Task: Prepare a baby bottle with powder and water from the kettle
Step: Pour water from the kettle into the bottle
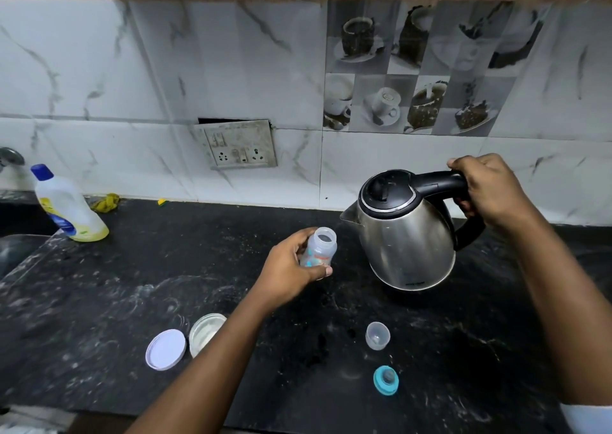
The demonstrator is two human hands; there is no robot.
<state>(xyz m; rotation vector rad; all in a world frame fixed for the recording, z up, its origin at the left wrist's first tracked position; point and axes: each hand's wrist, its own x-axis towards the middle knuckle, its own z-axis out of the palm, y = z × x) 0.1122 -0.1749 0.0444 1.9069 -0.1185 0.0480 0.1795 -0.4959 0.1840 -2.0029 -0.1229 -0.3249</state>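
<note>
A black speckled stone counter (99, 301) is running below a white marble-look tiled wall (99, 69), with wooden cabinets above. Nearest the camera, a teal bottle ring with its teat (386, 380) is lying on the counter, and just behind it a clear bottle cap (377, 335) is resting apart from it. To the left, a white lid (166, 349) is lying flat, touching or just beside an open powder jar (204, 332) that the left forearm is partly covering. Further in, the left hand (288, 269) is wrapping its fingers and thumb around the open baby bottle (319, 247), holding it tilted with its mouth facing the kettle's spout. The right hand (489, 190) is closing firmly around the black handle of the steel kettle (409, 231), which is tipping slightly toward the bottle, spout near the bottle's mouth but not touching. Whether the kettle is lifted off the counter I cannot tell. Far left, a detergent bottle (68, 206) is standing by the wall, and a switch socket plate (240, 145) is hanging on the tiles.
</note>
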